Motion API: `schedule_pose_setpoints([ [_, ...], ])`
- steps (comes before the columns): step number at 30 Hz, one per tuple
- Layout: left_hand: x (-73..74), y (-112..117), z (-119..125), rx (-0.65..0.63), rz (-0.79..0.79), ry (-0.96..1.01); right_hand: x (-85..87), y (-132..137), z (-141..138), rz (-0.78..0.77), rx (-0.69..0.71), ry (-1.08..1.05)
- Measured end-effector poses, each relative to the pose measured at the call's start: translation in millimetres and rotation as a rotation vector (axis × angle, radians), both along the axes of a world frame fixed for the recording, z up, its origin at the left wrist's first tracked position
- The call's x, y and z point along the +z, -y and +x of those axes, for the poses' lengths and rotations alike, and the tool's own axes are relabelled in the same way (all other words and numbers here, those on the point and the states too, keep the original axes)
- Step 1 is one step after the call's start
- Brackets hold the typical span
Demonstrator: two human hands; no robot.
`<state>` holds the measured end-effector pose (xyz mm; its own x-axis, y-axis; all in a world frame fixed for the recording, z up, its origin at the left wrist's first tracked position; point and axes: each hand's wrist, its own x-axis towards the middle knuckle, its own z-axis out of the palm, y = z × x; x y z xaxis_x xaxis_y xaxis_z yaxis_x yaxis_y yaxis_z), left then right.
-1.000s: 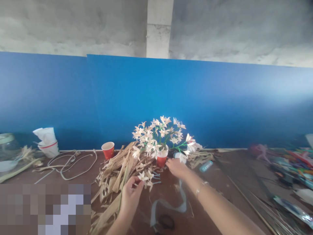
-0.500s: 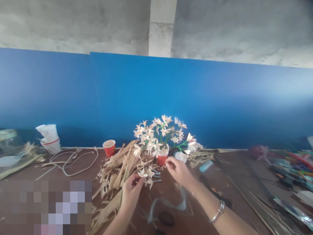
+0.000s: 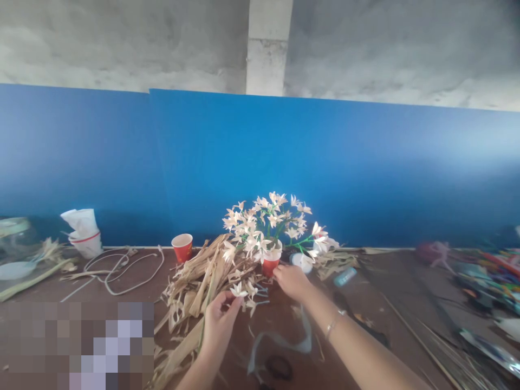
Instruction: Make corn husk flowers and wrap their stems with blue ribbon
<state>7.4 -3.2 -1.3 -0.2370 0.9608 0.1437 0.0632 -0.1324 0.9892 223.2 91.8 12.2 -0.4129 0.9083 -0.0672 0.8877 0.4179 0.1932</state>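
Observation:
My left hand [image 3: 218, 323] pinches a small cream paper-like flower [image 3: 239, 291] by its stem, just above the brown table [image 3: 377, 303]. My right hand [image 3: 291, 281] rests knuckles-up near the base of a red cup [image 3: 270, 265] that holds a bunch of cream flowers on green stems [image 3: 268, 219]; its fingers are curled, and whether they hold anything is hidden. A heap of dried husk leaves [image 3: 199, 281] lies left of the cup, under and beside my left hand.
A second red cup [image 3: 182, 247] stands further left, with white cord [image 3: 122, 268] and stacked white cups [image 3: 84, 233] beyond. A strip of ribbon [image 3: 280, 344] and a dark ring [image 3: 278, 367] lie near me. Thin sticks and coloured clutter [image 3: 479, 281] fill the right. A blue wall stands behind.
My right hand lifted with fingers apart half a second ago and has come back down beside the red cup. My left hand keeps its flower, almost unmoved.

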Motion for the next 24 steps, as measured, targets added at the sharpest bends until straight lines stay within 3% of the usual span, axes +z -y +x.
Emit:
schedule_pose_setpoints([
  [10,-5.6,-3,0,-0.023,-0.03,-0.014,-5.2,-1,-11,-0.077,0.093,0.083],
  [24,-8.6,-3,2,-0.083,-0.013,-0.03,2.6,1,-6,-0.015,0.05,0.065],
])
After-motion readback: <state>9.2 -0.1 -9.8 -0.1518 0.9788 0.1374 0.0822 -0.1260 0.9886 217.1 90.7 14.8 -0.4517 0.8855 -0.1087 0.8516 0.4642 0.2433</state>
